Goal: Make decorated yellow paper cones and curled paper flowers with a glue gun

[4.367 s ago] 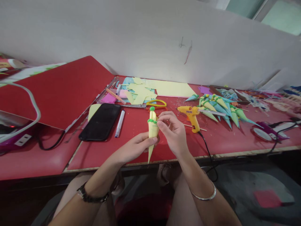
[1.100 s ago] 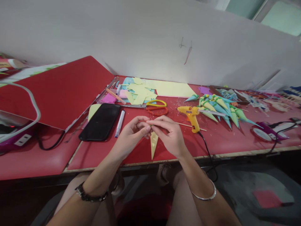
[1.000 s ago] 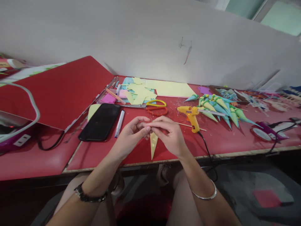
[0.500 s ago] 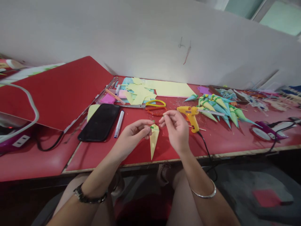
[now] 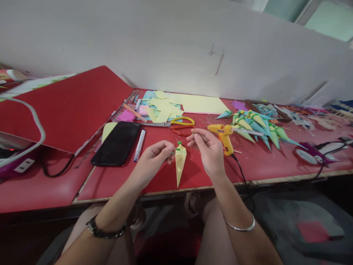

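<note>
paper cone lies on table between left hand and right hand; both loosely pinched, anything held too small to tell; light fingertip touch best around green trim.

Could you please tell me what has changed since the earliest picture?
The left hand has let go of the yellow paper cone, which now lies on the red table, and is at its left. The right hand has drawn right, away from the green trim. Whether either hand pinches something is too small to tell. The glue gun, scissors, phone and marker stayed put.
</note>
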`<state>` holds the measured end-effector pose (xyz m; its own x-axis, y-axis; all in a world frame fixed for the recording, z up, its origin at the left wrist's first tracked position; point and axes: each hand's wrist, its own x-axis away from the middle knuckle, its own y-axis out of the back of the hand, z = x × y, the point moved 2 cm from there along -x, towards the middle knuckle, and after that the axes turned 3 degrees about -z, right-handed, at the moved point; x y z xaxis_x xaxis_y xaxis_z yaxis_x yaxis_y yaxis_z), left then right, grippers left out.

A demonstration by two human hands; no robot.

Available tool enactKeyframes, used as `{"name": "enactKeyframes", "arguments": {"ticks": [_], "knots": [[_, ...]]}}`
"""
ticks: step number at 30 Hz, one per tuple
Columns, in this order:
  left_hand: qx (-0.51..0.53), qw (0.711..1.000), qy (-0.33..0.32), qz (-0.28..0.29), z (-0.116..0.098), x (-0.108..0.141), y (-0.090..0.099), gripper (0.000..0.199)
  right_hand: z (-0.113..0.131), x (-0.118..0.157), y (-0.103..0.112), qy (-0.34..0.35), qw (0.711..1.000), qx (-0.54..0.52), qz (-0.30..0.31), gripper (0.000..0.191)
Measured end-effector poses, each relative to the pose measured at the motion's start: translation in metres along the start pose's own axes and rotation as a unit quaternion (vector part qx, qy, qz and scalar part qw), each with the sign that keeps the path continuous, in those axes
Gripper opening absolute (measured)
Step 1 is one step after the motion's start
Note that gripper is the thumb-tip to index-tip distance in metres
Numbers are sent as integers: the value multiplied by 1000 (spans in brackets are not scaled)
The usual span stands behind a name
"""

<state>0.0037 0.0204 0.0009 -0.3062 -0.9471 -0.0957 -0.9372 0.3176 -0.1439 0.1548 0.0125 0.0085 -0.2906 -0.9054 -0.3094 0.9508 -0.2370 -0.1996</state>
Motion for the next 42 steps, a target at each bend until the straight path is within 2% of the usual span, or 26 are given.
{"name": "enactKeyframes", "arguments": {"ticks": [8, 13, 21, 25, 34, 37, 42], "knots": [[3, 1000, -4, -2, -2, -1, 0, 21, 1, 1, 0, -13, 1000, -16, -9, 12], [-6, 1000, -5, 2, -1, -1, -1, 20, 0, 1, -1, -24, 1000, -6, 11, 4], [-14, 1000, -14, 4, -1, 0, 0, 19, -2, 1, -1, -43, 998, -35, 25, 14], [-13, 1000, -13, 7, -1, 0, 0, 18, -2, 2, -2, -40, 998, -30, 26, 7], [-25, 1000, -16, 6, -1, -1, 0, 18, 2, 2, -1, -20, 999, 11, 26, 10], [-37, 999, -22, 4, -1, 0, -1, 18, 1, 1, -1, -18, 1000, 2, 22, 5], [-53, 998, -18, 4, -1, 0, -2, 17, -1, 0, -2, -28, 999, -14, 18, 9]]}}
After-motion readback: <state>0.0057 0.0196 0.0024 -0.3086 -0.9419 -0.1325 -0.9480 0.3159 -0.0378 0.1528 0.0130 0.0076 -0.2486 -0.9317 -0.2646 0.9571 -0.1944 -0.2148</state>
